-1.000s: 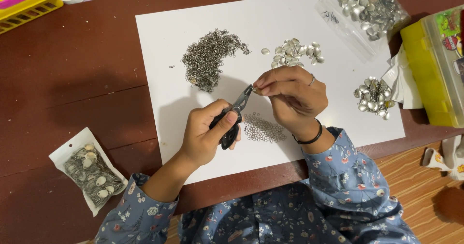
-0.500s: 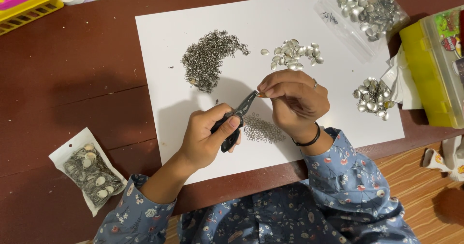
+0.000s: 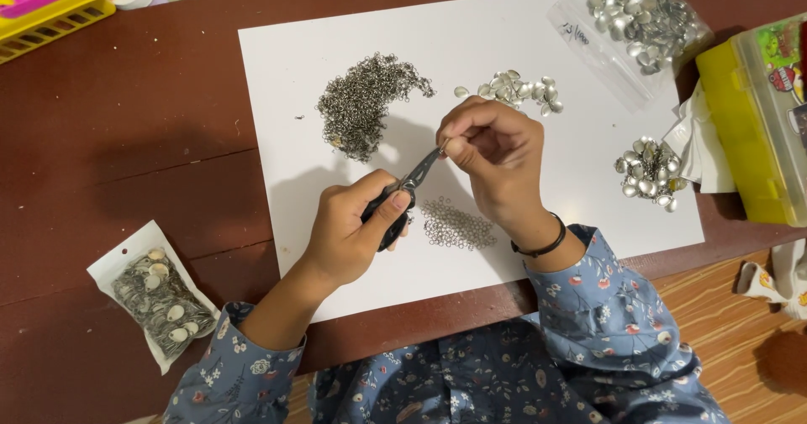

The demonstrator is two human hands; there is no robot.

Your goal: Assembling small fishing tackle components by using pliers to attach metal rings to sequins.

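Note:
My left hand (image 3: 353, 226) grips small black-handled pliers (image 3: 405, 190), their tip pointing up to the right. My right hand (image 3: 496, 151) pinches something tiny at the plier tip; the piece itself is too small to make out. Both hands hover over a white sheet of paper (image 3: 286, 79). A dark pile of small metal rings (image 3: 366, 105) lies above my left hand. A smaller flat patch of rings (image 3: 458, 222) lies between my wrists. Silver oval pieces (image 3: 513, 88) lie just above my right hand.
Another cluster of silver pieces (image 3: 646, 172) sits at the paper's right edge. A clear bag of silver pieces (image 3: 643, 8) lies top right, beside a yellow plastic box (image 3: 748, 113). A small packet of pieces (image 3: 160, 294) rests on the brown table (image 3: 126, 138). A yellow basket (image 3: 50, 12) stands top left.
Both hands have shifted slightly; the plier tip and the right fingers stay together over the paper. The piles have not moved.

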